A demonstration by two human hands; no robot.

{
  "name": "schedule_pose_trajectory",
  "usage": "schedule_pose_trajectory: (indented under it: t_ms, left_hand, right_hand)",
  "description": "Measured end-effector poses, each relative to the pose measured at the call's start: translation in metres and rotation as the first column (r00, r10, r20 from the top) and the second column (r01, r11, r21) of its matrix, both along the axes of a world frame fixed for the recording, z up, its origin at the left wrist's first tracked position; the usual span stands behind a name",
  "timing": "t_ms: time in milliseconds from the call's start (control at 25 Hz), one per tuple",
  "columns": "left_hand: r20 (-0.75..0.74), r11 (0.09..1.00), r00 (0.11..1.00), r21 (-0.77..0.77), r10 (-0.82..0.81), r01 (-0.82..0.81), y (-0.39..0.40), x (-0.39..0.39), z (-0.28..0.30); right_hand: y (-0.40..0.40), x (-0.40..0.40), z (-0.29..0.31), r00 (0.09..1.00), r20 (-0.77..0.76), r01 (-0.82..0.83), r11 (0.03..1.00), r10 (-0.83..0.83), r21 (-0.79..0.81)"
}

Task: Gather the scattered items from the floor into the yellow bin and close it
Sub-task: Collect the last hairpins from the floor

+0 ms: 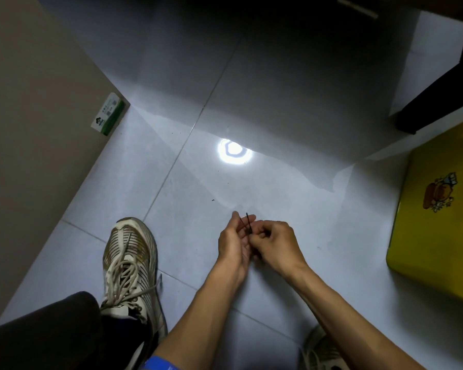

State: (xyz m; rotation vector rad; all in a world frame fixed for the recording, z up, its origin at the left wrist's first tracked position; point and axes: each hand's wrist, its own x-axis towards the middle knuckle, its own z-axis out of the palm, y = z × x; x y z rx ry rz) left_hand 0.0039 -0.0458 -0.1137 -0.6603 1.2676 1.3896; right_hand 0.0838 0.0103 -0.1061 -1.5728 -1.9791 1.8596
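Low over the pale tiled floor, my two hands meet in the middle of the view. My left hand (pixel 234 243) lies palm up with thin dark pin-like items (pixel 247 222) resting across its fingers. My right hand (pixel 277 241) pinches those thin dark items at the left palm with curled fingers. The yellow bin (pixel 439 217) with a cartoon sticker on its lid stands at the right edge, an arm's length from my hands; its lid looks down. A tiny dark speck (pixel 213 200) lies on the tile just beyond my hands.
A green and white box (pixel 108 114) leans at the foot of the beige wall on the left. My white laced shoe (pixel 130 265) is planted left of my hands. Dark furniture (pixel 444 84) stands at the back right. A bright lamp glare (pixel 234 152) reflects off the tile.
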Motion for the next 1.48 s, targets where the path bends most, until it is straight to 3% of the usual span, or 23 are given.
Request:
schedule_pose_trajectory:
  t_ms: [80,280,400,480,520,600,680,800,920,1040,1200,1240,1280,1360,1480]
  left_hand:
    - [0.065,0.999,0.998,0.035,0.000,-0.003,0.002,-0.001,0.004]
    - [0.022,0.994,0.994,0.000,0.109,-0.109,-0.004,-0.007,0.006]
    - [0.019,0.992,0.992,-0.015,0.123,-0.123,-0.009,-0.007,0.004]
    - [0.011,0.989,0.989,-0.030,0.146,-0.146,-0.015,-0.009,0.001]
    - [0.004,0.989,0.989,-0.040,0.145,-0.145,-0.019,-0.011,-0.001]
    - [-0.004,0.992,0.994,-0.066,0.109,-0.109,-0.026,-0.013,-0.006]
    - [-0.015,0.994,0.999,-0.098,0.044,-0.046,-0.032,-0.013,-0.009]
    - [-0.063,0.986,0.997,-0.161,-0.047,0.036,-0.038,-0.012,-0.014]
    - [-0.069,0.982,0.996,-0.185,-0.062,0.048,-0.044,-0.013,-0.017]
    - [-0.081,0.982,0.996,-0.186,-0.039,0.024,-0.049,-0.015,-0.017]
    - [-0.095,0.982,0.996,-0.188,-0.005,-0.013,-0.053,-0.017,-0.017]
    - [-0.101,0.983,0.995,-0.185,0.001,-0.020,-0.051,-0.015,-0.017]
    - [-0.106,0.983,0.994,-0.180,0.002,-0.021,-0.048,-0.014,-0.017]
    - [-0.113,0.986,0.994,-0.168,-0.013,-0.006,-0.040,-0.008,-0.017]
    - [-0.109,0.990,0.993,-0.139,-0.042,0.026,-0.028,0.002,-0.015]
  right_hand:
    - [-0.006,-0.001,0.011,0.999,-0.017,-0.032,0.999,0.032,0.021]
    - [-0.013,0.002,0.028,0.987,-0.159,-0.005,0.995,-0.012,-0.103]
    - [-0.016,0.011,0.035,0.965,-0.252,0.054,0.997,-0.067,-0.058]
    - [-0.009,0.025,0.026,0.986,-0.136,0.117,0.983,-0.098,0.141]
    - [-0.005,0.032,0.018,0.998,0.023,0.042,0.958,-0.051,0.284]
    - [-0.006,0.041,0.001,0.926,0.357,-0.255,0.896,0.119,0.363]
    - [-0.016,0.040,-0.015,0.813,0.512,-0.485,0.809,0.278,0.331]
    - [-0.027,0.028,-0.029,0.737,0.572,-0.636,0.656,0.361,0.406]
    - [-0.028,0.019,-0.031,0.751,0.562,-0.648,0.546,0.346,0.530]
    - [-0.018,0.007,-0.030,0.738,0.564,-0.666,0.541,0.371,0.515]
    - [-0.014,-0.010,-0.021,0.634,0.681,-0.757,0.473,0.365,0.451]
    - [-0.013,-0.011,-0.022,0.646,0.677,-0.746,0.478,0.352,0.463]
    - [-0.011,-0.008,-0.024,0.694,0.627,-0.697,0.548,0.355,0.462]
    - [-0.001,0.002,-0.025,0.832,0.456,-0.504,0.774,0.316,0.382]
    - [0.002,0.014,-0.007,0.947,0.228,-0.283,0.923,0.226,0.262]
